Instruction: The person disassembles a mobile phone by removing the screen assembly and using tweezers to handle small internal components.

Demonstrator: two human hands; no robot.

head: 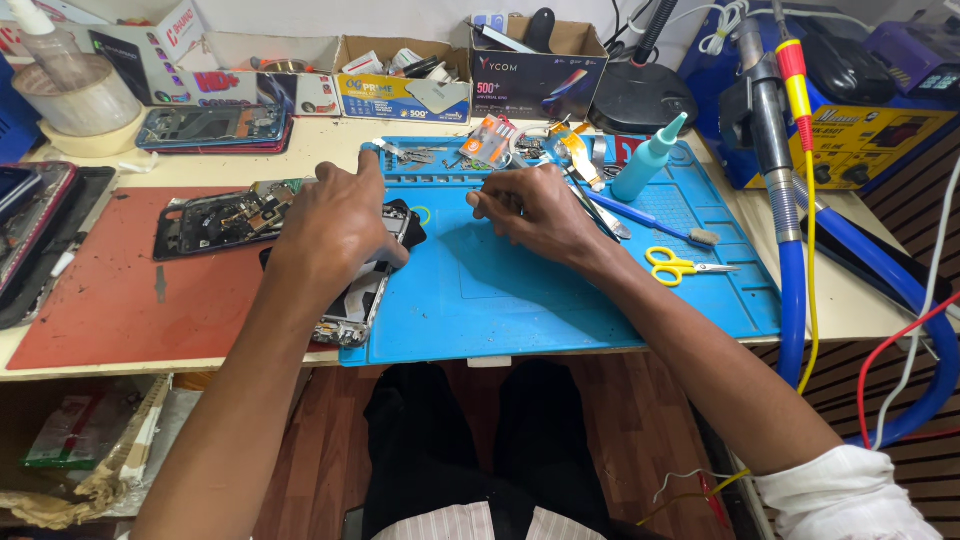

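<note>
My left hand (335, 225) rests palm down on an opened phone (362, 300) that lies at the left edge of the blue work mat (520, 290), its index finger stretched toward the mat's tray row. My right hand (535, 210) hovers over the mat's upper middle, fingers pinched on a thin metal tool (600, 215); whether it is tweezers I cannot tell. Small parts and screws (420, 155) lie in the mat's top compartments.
A second dismantled phone (225, 218) sits on a red mat (120, 300) at the left. Yellow scissors (675, 265), a brush (660, 225) and a teal squeeze bottle (645, 160) lie right of my hand. Cardboard boxes (400, 90) line the back; a blue soldering station (860, 110) stands right.
</note>
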